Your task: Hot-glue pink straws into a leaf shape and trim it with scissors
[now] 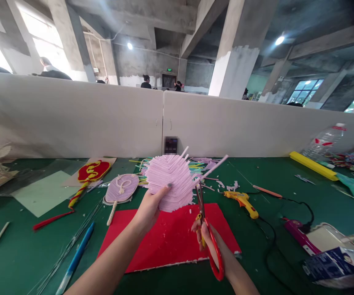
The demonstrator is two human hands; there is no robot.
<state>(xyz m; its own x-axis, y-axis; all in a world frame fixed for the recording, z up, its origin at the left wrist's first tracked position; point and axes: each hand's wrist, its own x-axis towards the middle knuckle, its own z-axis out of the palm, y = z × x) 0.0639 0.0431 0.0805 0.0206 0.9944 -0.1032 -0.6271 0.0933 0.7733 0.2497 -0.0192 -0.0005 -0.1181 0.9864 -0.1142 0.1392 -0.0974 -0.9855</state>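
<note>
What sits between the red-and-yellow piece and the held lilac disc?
In the head view, another lilac round piece with a pale handle lies between the red-and-yellow piece and the lilac disc; coloured strips show there too.

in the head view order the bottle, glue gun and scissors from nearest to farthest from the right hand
From the right hand:
1. Scissors, held in it.
2. Glue gun, ahead and to the right.
3. Bottle, far right, by the partition.

You get glare from tall, blown-out white windows [49, 46] at left, plus round white ceiling lamps [279, 40]; edges stretch, right corners darken.
</note>
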